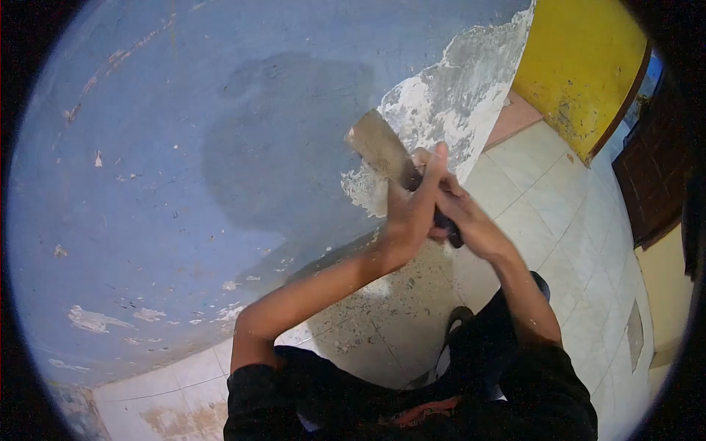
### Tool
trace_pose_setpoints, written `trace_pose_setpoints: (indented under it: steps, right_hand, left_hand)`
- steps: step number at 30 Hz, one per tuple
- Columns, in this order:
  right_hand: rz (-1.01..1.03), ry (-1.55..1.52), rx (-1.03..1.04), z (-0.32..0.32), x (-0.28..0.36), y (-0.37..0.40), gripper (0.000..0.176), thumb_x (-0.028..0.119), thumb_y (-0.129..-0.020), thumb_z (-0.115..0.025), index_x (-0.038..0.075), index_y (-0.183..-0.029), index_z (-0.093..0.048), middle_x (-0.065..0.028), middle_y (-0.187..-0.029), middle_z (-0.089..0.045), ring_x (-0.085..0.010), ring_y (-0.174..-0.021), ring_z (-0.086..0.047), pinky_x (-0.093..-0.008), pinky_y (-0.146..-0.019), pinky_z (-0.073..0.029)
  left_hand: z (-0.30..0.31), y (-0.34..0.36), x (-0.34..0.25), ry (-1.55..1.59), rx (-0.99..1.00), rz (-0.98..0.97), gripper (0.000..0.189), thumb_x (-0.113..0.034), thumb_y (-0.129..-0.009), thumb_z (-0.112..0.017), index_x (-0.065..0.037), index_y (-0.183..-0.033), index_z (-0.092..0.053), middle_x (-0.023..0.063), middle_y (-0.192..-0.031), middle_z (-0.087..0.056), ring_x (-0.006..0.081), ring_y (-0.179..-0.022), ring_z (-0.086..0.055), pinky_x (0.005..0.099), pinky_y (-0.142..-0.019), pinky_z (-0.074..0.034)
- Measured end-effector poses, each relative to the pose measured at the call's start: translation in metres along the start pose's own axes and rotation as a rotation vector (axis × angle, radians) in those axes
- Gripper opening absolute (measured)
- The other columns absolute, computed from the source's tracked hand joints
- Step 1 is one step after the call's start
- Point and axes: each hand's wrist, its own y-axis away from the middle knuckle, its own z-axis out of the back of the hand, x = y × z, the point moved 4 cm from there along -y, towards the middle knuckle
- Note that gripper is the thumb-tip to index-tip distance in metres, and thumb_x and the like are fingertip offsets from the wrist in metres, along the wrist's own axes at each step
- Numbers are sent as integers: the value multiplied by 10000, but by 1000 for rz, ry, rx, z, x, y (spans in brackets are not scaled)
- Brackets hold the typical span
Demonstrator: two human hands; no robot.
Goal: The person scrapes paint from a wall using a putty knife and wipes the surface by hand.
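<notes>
A wide metal scraper with a dark handle lies flat against a blue painted wall. Its blade sits at the edge of a patch where the paint is gone and pale plaster shows. My right hand is wrapped around the dark handle. My left hand presses on the blade's base with fingers stretched over it. Both forearms reach up from my dark-clothed lap.
Paint flakes and dust litter the tiled floor below the wall. A yellow wall stands at the upper right, and a dark wooden door is beside it. My knees and a dark shoe are low in view.
</notes>
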Motion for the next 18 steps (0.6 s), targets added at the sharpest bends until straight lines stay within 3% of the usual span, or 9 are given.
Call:
trace_pose_setpoints:
  steps: [1, 5, 8, 11, 13, 14, 15, 16, 18]
  right_hand:
    - [103, -118, -50, -1, -11, -8, 309, 318, -921, -421, 13, -975, -417, -25, -644, -413, -103, -474, -405, -251, -420, -358]
    - [-221, -560, 184, -28, -48, -7, 312, 357, -921, -408, 62, -1022, -404, -11, -609, -363, -120, -446, -391, -270, -411, -355]
    - [-243, -535, 305, -45, -74, 5, 297, 370, -927, -384, 81, -991, -403, -5, -589, -354, -114, -434, -379, -259, -399, -339]
    - [-320, -615, 234, -57, -99, 6, 279, 361, -936, -353, 88, -962, -399, -2, -573, -349, -108, -425, -374, -245, -385, -317]
    - [-265, -492, 36, -63, -103, 3, 299, 363, -938, -344, 68, -932, -391, 11, -553, -333, -100, -393, -342, -238, -361, -284]
    - [-325, -422, 82, -61, -114, 5, 299, 324, -939, -348, 45, -1037, -393, -85, -717, -474, -169, -558, -480, -310, -496, -417]
    - [-332, -422, 97, -58, -131, 5, 299, 324, -939, -348, 45, -1037, -393, -85, -717, -474, -169, -558, -480, -310, -496, -417]
    - [-114, -8, 48, -56, -132, 3, 324, 292, -934, -361, 23, -1116, -357, -152, -906, -457, -223, -730, -486, -363, -636, -420]
    - [-30, -17, 6, -60, -129, 2, 434, 236, -916, -395, -32, -1228, -256, -226, -1194, -276, -318, -1016, -372, -420, -850, -329]
  left_hand:
    - [7, 0, -4, -70, -18, 66, 477, -506, -857, -458, -41, -750, -484, 56, -676, -548, 100, -528, -501, 222, -453, -413]
    - [33, 9, 20, -95, 3, -104, 545, -549, -860, -404, -21, -754, -491, 65, -688, -563, 125, -571, -517, 261, -554, -432]
    - [44, 20, 40, -234, -131, 177, 630, -562, -890, -273, 2, -756, -521, 76, -681, -577, 154, -629, -547, 268, -634, -434]
    - [55, 21, 58, -300, -99, 151, 648, -529, -906, -263, 21, -736, -560, 87, -675, -593, 157, -637, -558, 271, -636, -438]
    - [62, 22, 62, -338, -101, 130, 670, -525, -909, -257, 27, -718, -585, 93, -671, -603, 156, -625, -563, 268, -624, -443]
    - [62, 25, 64, -330, -131, 175, 633, -532, -906, -257, -1, -732, -554, 83, -660, -577, 154, -627, -549, 266, -628, -436]
    - [62, 28, 66, -318, -159, 218, 596, -539, -904, -256, -29, -747, -523, 73, -649, -551, 151, -629, -535, 264, -632, -429]
    - [60, 33, 69, -321, -177, 228, 596, -539, -904, -256, -29, -747, -523, 73, -649, -551, 151, -629, -535, 264, -632, -429]
    - [65, 39, 74, -70, -405, 201, 585, -517, -911, -277, -37, -701, -537, 13, -598, -513, 103, -564, -492, 232, -571, -409]
